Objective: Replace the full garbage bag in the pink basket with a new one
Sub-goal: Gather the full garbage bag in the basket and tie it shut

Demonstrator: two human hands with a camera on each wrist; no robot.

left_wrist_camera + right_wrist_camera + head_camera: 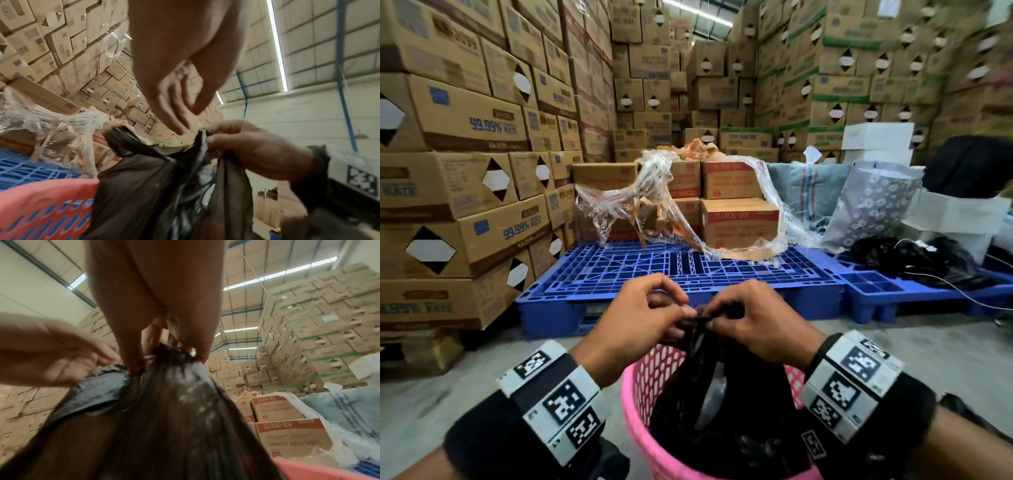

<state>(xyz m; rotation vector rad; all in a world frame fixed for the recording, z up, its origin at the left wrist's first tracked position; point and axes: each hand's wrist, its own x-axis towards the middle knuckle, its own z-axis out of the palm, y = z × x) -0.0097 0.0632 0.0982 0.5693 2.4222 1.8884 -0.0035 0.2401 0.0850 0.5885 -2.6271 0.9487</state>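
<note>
A pink mesh basket (635,411) (47,203) (304,467) stands on the floor right below me. A full black garbage bag (722,404) (154,186) (164,410) sits in it, its top gathered and pulled upward. My right hand (714,317) (209,136) (168,352) pinches that gathered top between thumb and fingers. My left hand (685,310) (188,120) (111,355) hovers at the same spot with loosely bent fingers. Its tips are beside the bag top, and the left wrist view shows nothing between thumb and fingers. A loose bag flap (98,386) lies under it.
A blue plastic pallet (654,270) lies just ahead, carrying cartons (739,219) draped in torn clear wrap (640,202). Tall carton stacks (465,192) wall the left and back. Black bags (914,260) and a floral bag (873,202) sit to the right. Bare concrete floor surrounds the basket.
</note>
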